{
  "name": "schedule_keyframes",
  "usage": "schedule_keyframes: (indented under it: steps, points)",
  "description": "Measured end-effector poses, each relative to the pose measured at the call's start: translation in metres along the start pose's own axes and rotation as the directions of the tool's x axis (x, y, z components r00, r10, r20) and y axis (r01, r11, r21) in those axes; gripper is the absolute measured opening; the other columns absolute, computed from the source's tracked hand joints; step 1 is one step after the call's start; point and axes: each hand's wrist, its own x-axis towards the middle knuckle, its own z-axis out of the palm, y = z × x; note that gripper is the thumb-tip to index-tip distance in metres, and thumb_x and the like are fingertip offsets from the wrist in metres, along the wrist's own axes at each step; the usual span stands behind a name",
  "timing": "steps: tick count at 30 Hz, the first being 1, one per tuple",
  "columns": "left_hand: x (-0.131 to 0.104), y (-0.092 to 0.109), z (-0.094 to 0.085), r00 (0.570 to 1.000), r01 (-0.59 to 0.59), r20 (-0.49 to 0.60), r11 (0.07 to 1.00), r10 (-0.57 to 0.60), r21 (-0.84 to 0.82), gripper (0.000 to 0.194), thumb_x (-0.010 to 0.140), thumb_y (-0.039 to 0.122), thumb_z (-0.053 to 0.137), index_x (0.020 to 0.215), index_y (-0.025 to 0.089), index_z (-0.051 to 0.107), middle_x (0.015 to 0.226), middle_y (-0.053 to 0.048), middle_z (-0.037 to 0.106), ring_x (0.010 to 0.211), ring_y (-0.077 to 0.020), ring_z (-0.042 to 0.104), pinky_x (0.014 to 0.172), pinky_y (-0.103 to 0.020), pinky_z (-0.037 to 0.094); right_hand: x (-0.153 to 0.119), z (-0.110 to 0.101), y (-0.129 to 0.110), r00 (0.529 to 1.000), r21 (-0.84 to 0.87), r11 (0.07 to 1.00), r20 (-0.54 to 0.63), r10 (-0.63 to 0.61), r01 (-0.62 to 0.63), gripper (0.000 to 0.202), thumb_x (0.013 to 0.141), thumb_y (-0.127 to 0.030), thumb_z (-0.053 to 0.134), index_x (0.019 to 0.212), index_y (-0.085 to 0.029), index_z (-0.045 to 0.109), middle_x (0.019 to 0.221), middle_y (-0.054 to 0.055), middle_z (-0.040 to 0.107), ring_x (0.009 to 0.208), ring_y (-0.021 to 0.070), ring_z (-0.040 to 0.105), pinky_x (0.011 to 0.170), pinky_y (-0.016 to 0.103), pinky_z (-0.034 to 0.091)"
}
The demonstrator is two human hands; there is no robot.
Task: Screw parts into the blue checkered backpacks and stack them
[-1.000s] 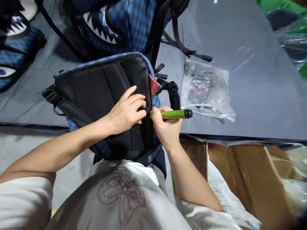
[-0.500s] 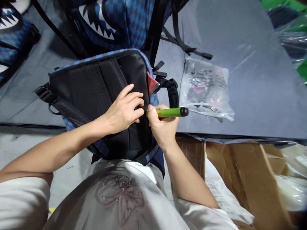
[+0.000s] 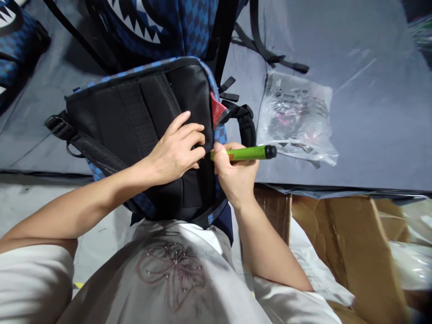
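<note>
A backpack (image 3: pixel 111 110), with a black padded back panel and blue checkered edging, lies back side up against my body at the table edge. My left hand (image 3: pixel 178 146) rests on its panel, the little finger stretched out and the other fingers bent, pinching at the panel near the right edge. My right hand (image 3: pixel 238 173) is closed around a green marker pen (image 3: pixel 249 153) with a black end, its other end directed at the panel beside my left fingertips. The pen's tip is mostly hidden. A red tab (image 3: pixel 218 109) sticks out of the backpack's side above my right hand.
More blue checkered backpacks with a printed toothy mouth (image 3: pixel 135 20) lie at the back and left. A clear plastic bag (image 3: pixel 297 117) is on the grey-covered table (image 3: pixel 371 126) to the right. Below the table edge stands an open cardboard box (image 3: pixel 357 243).
The view has shifted slightly, so the table things sit a little higher. My right hand and the pen have moved slightly rightward from my left fingers; both hands keep their grip.
</note>
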Motion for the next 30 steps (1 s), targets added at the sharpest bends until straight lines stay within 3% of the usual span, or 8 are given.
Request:
schedule_keyframes:
  steps: [4, 12, 24, 30]
  points:
    - [0.0003, 0.0004, 0.0011, 1.0, 0.017, 0.009, 1.0, -0.017, -0.012, 0.012, 0.093, 0.029, 0.058, 0.088, 0.019, 0.063, 0.107, -0.005, 0.064, 0.125, -0.0274, 0.055, 0.118, -0.06, 0.033, 0.0003, 0.0012, -0.0002, 0.999, 0.01, 1.0, -0.037, 0.001, -0.001, 0.029, 0.088, -0.032, 0.061, 0.061, -0.02, 0.057, 0.05, -0.005, 0.05, 0.045, 0.0098, 0.045, 0.046, 0.026, 0.037]
    - [-0.0003, 0.0003, 0.002, 1.0, -0.004, 0.012, 0.999, 0.003, 0.036, 0.019, 0.097, 0.032, 0.052, 0.09, 0.017, 0.062, 0.108, -0.005, 0.064, 0.125, -0.0271, 0.055, 0.117, -0.061, 0.033, 0.0004, -0.001, 0.0011, 1.0, 0.02, 1.0, 0.011, 0.02, -0.02, 0.031, 0.088, -0.034, 0.062, 0.06, -0.021, 0.056, 0.05, -0.005, 0.049, 0.046, 0.0095, 0.044, 0.047, 0.026, 0.037]
    - [-0.0002, 0.0016, 0.0014, 1.0, -0.01, -0.021, 1.0, 0.01, 0.011, 0.013, 0.091, 0.028, 0.063, 0.088, 0.016, 0.064, 0.108, -0.007, 0.065, 0.124, -0.029, 0.056, 0.118, -0.059, 0.032, -0.0038, -0.0059, 0.0041, 0.999, 0.001, 1.0, 0.038, 0.028, -0.029, 0.027, 0.089, -0.037, 0.062, 0.067, -0.02, 0.062, 0.052, -0.005, 0.054, 0.048, 0.0106, 0.049, 0.049, 0.026, 0.039]
    - [0.003, 0.0093, -0.0073, 1.0, -0.006, -0.03, 0.999, 0.007, 0.051, 0.012, 0.09, 0.026, 0.065, 0.086, 0.014, 0.066, 0.104, -0.008, 0.068, 0.119, -0.0289, 0.059, 0.115, -0.059, 0.039, -0.0064, -0.0084, 0.0031, 0.997, 0.021, 0.999, 0.068, 0.031, -0.032, 0.027, 0.089, -0.038, 0.062, 0.07, -0.02, 0.064, 0.054, -0.004, 0.056, 0.049, 0.0109, 0.05, 0.049, 0.025, 0.04]
